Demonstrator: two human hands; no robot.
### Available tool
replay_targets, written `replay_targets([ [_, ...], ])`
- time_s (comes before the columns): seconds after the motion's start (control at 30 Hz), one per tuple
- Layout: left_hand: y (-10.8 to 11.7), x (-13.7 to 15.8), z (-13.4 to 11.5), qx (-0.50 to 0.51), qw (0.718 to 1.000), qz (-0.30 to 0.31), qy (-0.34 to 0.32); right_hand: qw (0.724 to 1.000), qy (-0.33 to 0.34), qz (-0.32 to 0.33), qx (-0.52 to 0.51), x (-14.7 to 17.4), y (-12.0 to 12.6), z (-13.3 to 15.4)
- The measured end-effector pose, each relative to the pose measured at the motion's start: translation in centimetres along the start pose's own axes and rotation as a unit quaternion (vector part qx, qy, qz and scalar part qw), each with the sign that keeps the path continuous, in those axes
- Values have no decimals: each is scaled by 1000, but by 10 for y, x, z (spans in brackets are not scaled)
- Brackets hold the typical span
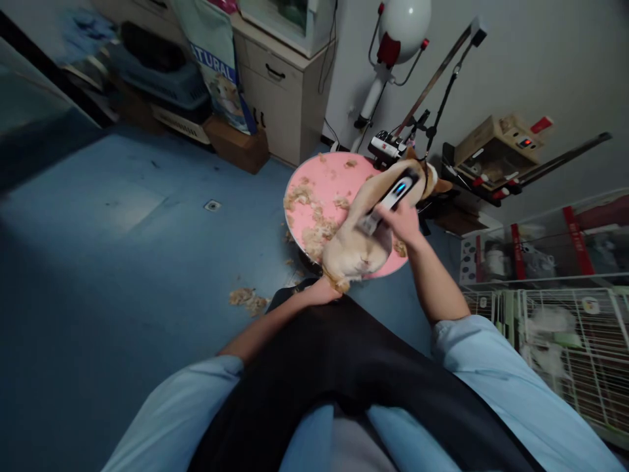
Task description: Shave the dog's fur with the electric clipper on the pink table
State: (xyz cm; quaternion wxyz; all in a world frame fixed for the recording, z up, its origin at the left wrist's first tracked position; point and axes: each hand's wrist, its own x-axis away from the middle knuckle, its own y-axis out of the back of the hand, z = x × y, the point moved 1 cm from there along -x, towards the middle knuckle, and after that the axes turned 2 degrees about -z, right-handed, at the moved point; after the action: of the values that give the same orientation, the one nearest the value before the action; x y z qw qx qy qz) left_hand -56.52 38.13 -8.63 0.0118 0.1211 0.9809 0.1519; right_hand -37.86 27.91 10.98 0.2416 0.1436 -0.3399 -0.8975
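A short-haired cream and tan dog (361, 246) stands on a round pink grooming table (339, 177), its rear toward me and its head away. My right hand (401, 221) is wrapped round a white and black electric hair clipper (400, 190) with a lit blue display. The clipper's blade end lies against the dog's back near the rump. At the near edge of the table, my left hand (324, 292) grips a tan furry part at the dog's rear; whether this is the tail or a hind leg I cannot tell. Clumps of cut fur (319, 233) cover the table's left side.
More fur (248, 300) lies on the blue floor (162, 262). Behind the table stand a grooming arm (439, 78) with a strap and a white dryer (405, 29). A cabinet (275, 98) and a food bag (216, 65) are at the back, wire cages (580, 341) at right.
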Motion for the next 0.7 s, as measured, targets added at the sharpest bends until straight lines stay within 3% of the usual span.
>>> replay_targets([
  [0.03, 1, 0, 3, -2, 1000, 5, 4, 997, -32, -63, -15, -15, 10, -12],
  [0.07, 1, 0, 6, -3, 1000, 7, 7, 995, -53, -82, -31, -28, 17, -22],
  [0.17, 2, 0, 14, 12, 1000, -6, 2, 994, -74, -21, -83, -45, 18, -42],
  [0.3, 3, 2, 22, 62, 997, -34, -21, 993, -17, 37, -115, -18, 3, -39],
  [0.57, 1, 1, 29, 182, 980, -83, 0, 985, 89, 121, -80, 34, -10, -33],
  [0.7, 4, -2, 28, 180, 979, -95, 13, 990, 93, 51, -94, 31, -11, -33],
])
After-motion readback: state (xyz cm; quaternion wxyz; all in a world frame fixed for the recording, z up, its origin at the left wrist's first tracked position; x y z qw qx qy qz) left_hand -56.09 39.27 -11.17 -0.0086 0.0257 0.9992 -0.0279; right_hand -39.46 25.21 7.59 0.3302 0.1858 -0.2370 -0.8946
